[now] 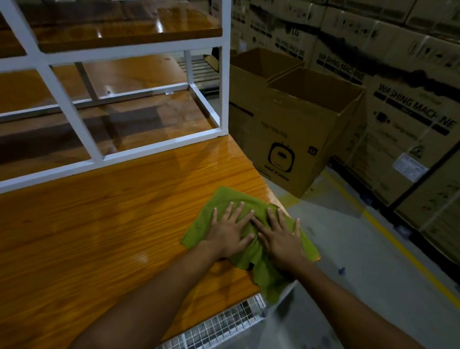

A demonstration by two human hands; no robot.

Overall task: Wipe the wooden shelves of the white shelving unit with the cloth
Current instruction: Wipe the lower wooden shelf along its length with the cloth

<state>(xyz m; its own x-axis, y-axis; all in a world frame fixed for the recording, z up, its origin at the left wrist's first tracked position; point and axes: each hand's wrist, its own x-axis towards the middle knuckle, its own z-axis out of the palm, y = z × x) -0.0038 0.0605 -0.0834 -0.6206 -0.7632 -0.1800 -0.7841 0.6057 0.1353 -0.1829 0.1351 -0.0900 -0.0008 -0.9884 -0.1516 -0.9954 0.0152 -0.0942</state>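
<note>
Two bare forearms reach forward from the bottom of the view, drawing closer together toward the wrists. The left hand (228,231) lies palm down with its fingers spread wide and straight. Just to its right, the right hand (280,238) lies the same way, flat, fingers fanned and pointing away from the body. The two thumbs nearly meet between the hands.
</note>
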